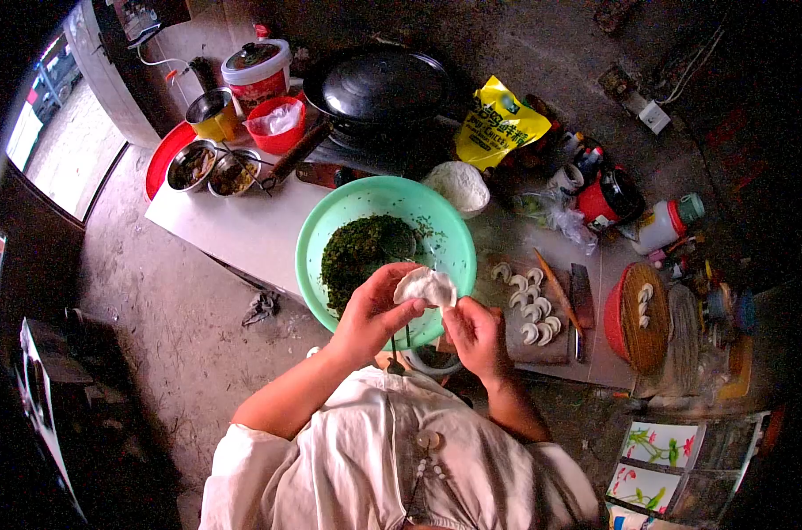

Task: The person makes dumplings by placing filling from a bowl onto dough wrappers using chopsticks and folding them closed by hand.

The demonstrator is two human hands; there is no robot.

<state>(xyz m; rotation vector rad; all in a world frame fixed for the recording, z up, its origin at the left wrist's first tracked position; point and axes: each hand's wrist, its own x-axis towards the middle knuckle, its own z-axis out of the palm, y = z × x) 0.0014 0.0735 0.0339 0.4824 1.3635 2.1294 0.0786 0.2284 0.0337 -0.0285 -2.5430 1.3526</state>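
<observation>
A pale folded dumpling is held up over the near rim of a green bowl. My left hand supports it from the left, thumb across its lower edge. The fingers of my right hand pinch its right end. Inside the bowl lies dark green chopped filling, with what looks like a utensil partly in it. To the right, several crescent dumplings rest on a board, beside a wooden rolling pin and a knife.
Behind the bowl stand a bowl of white flour, a black lidded wok and a yellow bag. Small metal bowls sit at the back left. At right, a round wooden board bears several dumplings.
</observation>
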